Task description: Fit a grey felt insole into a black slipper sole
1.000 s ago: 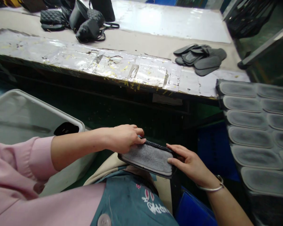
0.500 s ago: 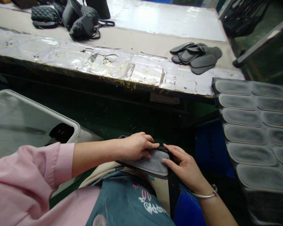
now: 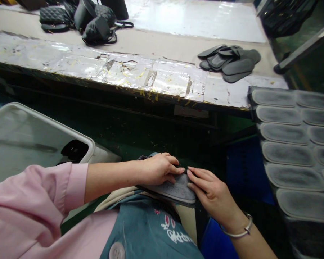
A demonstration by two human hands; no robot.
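Across my lap lies a dark piece with a flat grey, round-cornered face (image 3: 175,192) and a black edge; its kind does not show clearly. My left hand (image 3: 162,168) rests on top of it, fingers bent over the far edge and the thumb on the grey face. At the right end my right hand (image 3: 209,187) pinches the black edge between thumb and fingers. The fingertips of both hands nearly meet at that edge. My left forearm and hand cover the piece's left part.
Ahead runs a worn table (image 3: 170,77) with black quilted bags (image 3: 97,30) and a pile of dark oval pieces (image 3: 229,61). To the right stands a rack of grey oval panels (image 3: 287,154). A white bin (image 3: 50,122) is on the left, a blue container (image 3: 217,241) by my right arm.
My right fingers have drawn together at the piece's far edge, and the thumb has moved off the grey face. My left hand stays nearly in place. The whole view has shifted slightly.
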